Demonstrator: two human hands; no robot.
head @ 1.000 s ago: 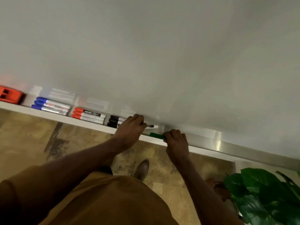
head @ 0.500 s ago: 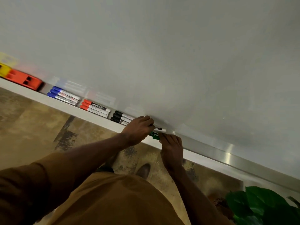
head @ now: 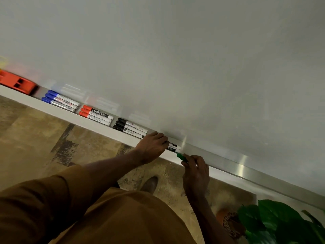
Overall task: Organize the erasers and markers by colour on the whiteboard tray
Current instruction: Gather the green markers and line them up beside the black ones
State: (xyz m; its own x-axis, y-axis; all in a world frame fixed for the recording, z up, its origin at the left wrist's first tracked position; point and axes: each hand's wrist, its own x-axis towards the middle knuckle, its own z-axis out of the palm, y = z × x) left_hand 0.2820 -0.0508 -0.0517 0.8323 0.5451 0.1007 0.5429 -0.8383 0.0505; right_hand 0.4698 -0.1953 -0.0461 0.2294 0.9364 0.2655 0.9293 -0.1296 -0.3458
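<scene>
Lifted off the tray since a moment ago, the green marker sits pinched in the right hand, while the left hand presses the laid green markers; best lay it parallel, caps aligned, beside them.

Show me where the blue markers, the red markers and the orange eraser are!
blue markers (head: 60,101), head view, on the middle marker's barrel.
red markers (head: 95,115), head view, on the middle marker's barrel.
orange eraser (head: 17,84), head view, on its top face.
</scene>
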